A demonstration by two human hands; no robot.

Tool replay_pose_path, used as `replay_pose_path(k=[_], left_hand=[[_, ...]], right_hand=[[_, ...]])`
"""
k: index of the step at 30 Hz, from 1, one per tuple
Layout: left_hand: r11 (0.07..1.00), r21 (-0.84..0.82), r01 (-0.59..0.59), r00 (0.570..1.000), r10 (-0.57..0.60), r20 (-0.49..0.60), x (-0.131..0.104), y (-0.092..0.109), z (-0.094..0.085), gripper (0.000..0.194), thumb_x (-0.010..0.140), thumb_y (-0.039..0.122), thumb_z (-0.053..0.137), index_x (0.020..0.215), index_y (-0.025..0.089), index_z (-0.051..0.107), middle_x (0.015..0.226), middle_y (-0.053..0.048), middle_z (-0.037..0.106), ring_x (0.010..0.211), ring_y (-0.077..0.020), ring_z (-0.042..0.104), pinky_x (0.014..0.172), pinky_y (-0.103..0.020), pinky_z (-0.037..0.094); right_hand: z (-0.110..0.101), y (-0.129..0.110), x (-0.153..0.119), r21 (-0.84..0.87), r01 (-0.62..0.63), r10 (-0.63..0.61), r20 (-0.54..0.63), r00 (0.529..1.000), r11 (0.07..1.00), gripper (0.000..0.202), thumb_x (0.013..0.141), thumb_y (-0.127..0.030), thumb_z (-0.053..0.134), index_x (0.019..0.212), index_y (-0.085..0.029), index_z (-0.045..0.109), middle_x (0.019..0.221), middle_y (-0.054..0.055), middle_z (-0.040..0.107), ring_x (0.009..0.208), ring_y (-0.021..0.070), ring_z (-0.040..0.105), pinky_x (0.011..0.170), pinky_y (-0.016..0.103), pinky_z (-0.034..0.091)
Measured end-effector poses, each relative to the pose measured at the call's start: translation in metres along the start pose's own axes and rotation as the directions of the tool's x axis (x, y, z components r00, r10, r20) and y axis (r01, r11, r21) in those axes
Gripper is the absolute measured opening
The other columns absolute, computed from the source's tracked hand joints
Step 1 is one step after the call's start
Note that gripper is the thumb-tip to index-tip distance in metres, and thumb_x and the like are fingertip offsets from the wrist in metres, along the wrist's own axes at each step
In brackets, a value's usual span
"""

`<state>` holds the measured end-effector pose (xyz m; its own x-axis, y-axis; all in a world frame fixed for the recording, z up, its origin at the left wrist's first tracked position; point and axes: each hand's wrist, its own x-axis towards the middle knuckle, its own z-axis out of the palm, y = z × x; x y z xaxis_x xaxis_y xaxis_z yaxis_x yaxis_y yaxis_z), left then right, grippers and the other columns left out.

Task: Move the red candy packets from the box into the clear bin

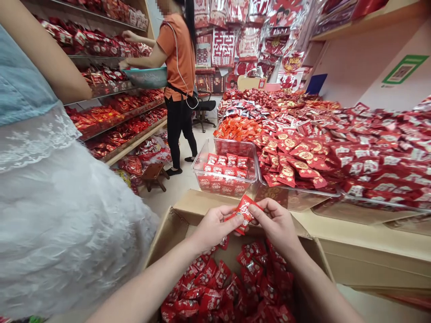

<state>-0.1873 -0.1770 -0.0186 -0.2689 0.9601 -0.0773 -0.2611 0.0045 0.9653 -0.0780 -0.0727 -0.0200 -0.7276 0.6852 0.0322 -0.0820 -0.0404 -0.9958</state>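
Red packet (pixel 246 208) sits pinched between left hand (pixel 216 225) and right hand (pixel 278 220), seemingly being straightened; placing it likely calls for reaching the bin (pixel 219 189) beyond the fingers (pixel 235 221).

I see through one camera worn on my head, facing forward and down: close above the cardboard box (pixel 198 202), with my left grip (pixel 220 224) and right grip (pixel 278 222) at its far side, then beyond it to shelves (pixel 134 142) off its left.
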Motion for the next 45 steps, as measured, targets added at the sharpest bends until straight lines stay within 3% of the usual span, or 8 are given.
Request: replay_pose_path(k=[9,14,19,25,30,39,42,45], left_hand=[[0.970,-0.245,-0.006,0.988,-0.032,-0.148,-0.005,-0.004,0.014,0.026,0.076,0.033,0.056,0.092,0.014,0.063,0.085,-0.006,0.064,0.076,-0.0140,0.056,0.068,-0.023,0.041],[0.967,-0.235,-0.100,0.953,0.026,-0.301,-0.006,-0.007,0.020,0.029,0.076,0.036,0.055,0.096,0.016,0.059,0.090,-0.006,0.062,0.076,-0.0128,0.055,0.063,-0.020,0.040],[0.974,-0.203,-0.101,0.963,0.044,-0.266,-0.008,-0.005,0.011,0.025,0.068,0.027,0.065,0.090,0.015,0.059,0.084,-0.004,0.061,0.079,-0.0136,0.055,0.073,-0.024,0.041],[0.926,-0.363,-0.100,0.966,0.004,-0.257,-0.007,0.001,0.007,0.016,0.069,0.026,0.065,0.077,0.013,0.063,0.068,0.001,0.058,0.061,-0.0070,0.050,0.061,-0.019,0.039],[0.884,-0.453,-0.111,0.959,-0.024,-0.282,-0.008,0.001,0.011,0.017,0.068,0.024,0.066,0.082,0.015,0.065,0.072,-0.001,0.062,0.066,-0.0092,0.053,0.063,-0.021,0.042],[0.805,-0.577,-0.141,0.956,-0.041,-0.290,-0.007,0.001,0.013,0.019,0.069,0.027,0.065,0.083,0.014,0.062,0.083,-0.003,0.063,0.064,-0.0101,0.054,0.057,-0.023,0.044],[0.853,-0.507,-0.121,0.960,-0.029,-0.278,-0.007,-0.002,0.010,0.020,0.073,0.030,0.061,0.085,0.014,0.061,0.075,-0.002,0.061,0.063,-0.0101,0.053,0.057,-0.023,0.044],[0.952,-0.277,-0.130,0.949,0.038,-0.314,-0.008,-0.004,0.006,0.018,0.069,0.027,0.065,0.076,0.012,0.058,0.065,0.001,0.056,0.060,-0.0080,0.050,0.057,-0.019,0.041]], right_hand=[[0.009,0.007,-0.006,0.072,0.026,-0.020,-0.079,0.997,0.997,0.022,0.070,-0.036,0.061,0.076,-0.018,0.050,0.063,-0.002,0.057,0.055,0.0103,0.054,0.053,0.024,0.049],[0.016,0.011,-0.011,0.126,-0.018,0.009,0.071,0.997,0.992,0.029,0.066,-0.031,0.066,0.085,-0.019,0.048,0.074,-0.001,0.059,0.065,0.0113,0.058,0.062,0.026,0.050],[0.016,0.011,-0.015,0.053,0.025,-0.031,0.118,0.992,0.998,0.023,0.065,-0.025,0.067,0.082,-0.018,0.052,0.073,-0.001,0.058,0.066,0.0093,0.055,0.062,0.022,0.048],[0.020,0.008,-0.017,0.105,-0.064,0.054,0.101,0.993,0.992,0.024,0.063,-0.027,0.068,0.078,-0.017,0.053,0.070,-0.001,0.061,0.066,0.0101,0.058,0.064,0.023,0.048],[0.022,0.006,-0.016,0.235,-0.160,0.151,0.057,0.987,0.959,0.025,0.058,-0.026,0.072,0.072,-0.015,0.054,0.064,-0.002,0.064,0.055,0.0084,0.057,0.057,0.022,0.048],[0.028,0.010,-0.020,0.363,-0.134,0.141,0.009,0.990,0.922,0.018,0.061,-0.025,0.071,0.065,-0.015,0.057,0.063,-0.002,0.063,0.056,0.0080,0.057,0.060,0.022,0.047],[0.026,0.013,-0.018,0.351,-0.158,0.148,0.056,0.987,0.923,0.017,0.063,-0.026,0.069,0.066,-0.016,0.056,0.063,-0.003,0.061,0.057,0.0073,0.056,0.060,0.021,0.046],[0.022,0.017,-0.018,0.246,-0.165,0.140,0.116,0.983,0.955,0.020,0.063,-0.026,0.070,0.072,-0.017,0.054,0.064,-0.003,0.060,0.060,0.0078,0.055,0.060,0.020,0.044]])
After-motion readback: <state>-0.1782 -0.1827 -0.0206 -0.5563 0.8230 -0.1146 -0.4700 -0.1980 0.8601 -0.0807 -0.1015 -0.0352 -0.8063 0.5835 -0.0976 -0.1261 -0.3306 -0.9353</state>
